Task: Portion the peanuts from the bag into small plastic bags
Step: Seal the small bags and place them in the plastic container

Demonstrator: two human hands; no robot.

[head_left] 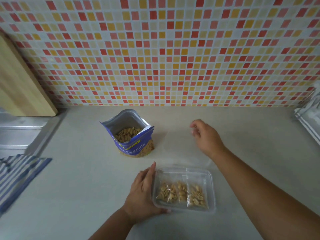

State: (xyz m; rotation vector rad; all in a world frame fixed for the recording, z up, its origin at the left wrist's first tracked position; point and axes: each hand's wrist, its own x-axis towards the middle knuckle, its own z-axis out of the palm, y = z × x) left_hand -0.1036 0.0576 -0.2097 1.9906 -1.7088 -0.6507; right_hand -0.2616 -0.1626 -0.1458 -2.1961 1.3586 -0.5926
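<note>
A blue peanut bag point(133, 144) stands open on the counter, peanuts visible inside. Near the front edge sits a clear plastic container point(210, 177) holding three small filled bags of peanuts point(181, 193). My left hand point(142, 193) rests flat against the container's left side, thumb under its near corner. My right hand point(206, 137) hovers over the counter to the right of the peanut bag, fingers loosely curled, nothing visibly in it. A faint clear empty bag point(174, 144) seems to lie flat on the counter just left of that hand.
A wooden board point(20, 84) leans at the left above a metal sink point(19, 132). A blue striped cloth point(19, 175) lies at the left front. A pile of clear plastic bags point(310, 116) sits at the far right. A tiled wall backs the counter.
</note>
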